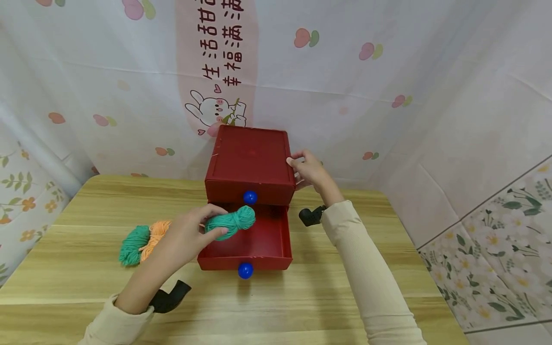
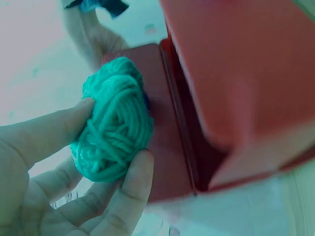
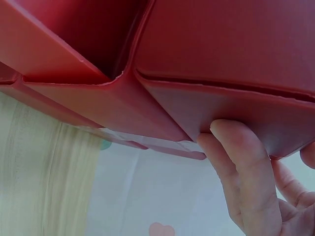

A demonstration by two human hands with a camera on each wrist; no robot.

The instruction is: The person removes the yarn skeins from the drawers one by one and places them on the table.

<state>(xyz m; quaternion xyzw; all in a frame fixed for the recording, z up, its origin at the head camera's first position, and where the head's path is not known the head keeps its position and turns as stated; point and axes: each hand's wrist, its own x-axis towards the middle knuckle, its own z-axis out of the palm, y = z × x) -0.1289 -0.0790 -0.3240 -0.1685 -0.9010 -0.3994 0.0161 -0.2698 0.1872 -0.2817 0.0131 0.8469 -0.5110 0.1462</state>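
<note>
A small skein of green yarn (image 1: 233,223) is pinched between the thumb and fingers of my left hand (image 1: 196,235), above the pulled-out lower drawer (image 1: 254,244). In the left wrist view, thumb and fingertips press the sides of the green yarn (image 2: 115,120). The red drawer box (image 1: 252,155) has two tiers, the upper drawer closed, with a blue ball knob on each front. My right hand (image 1: 312,171) rests against the box's right side near its top. Seen from the right wrist, its fingers (image 3: 246,157) touch the red side wall, relaxed and slightly bent.
On the wooden table (image 1: 345,287), left of the box, lie another green yarn skein (image 1: 134,245) and an orange one (image 1: 156,235), partly behind my left forearm. A printed cloth (image 1: 336,96) hangs right behind the box. Black wrist straps (image 1: 170,297) stick out beside the sleeves.
</note>
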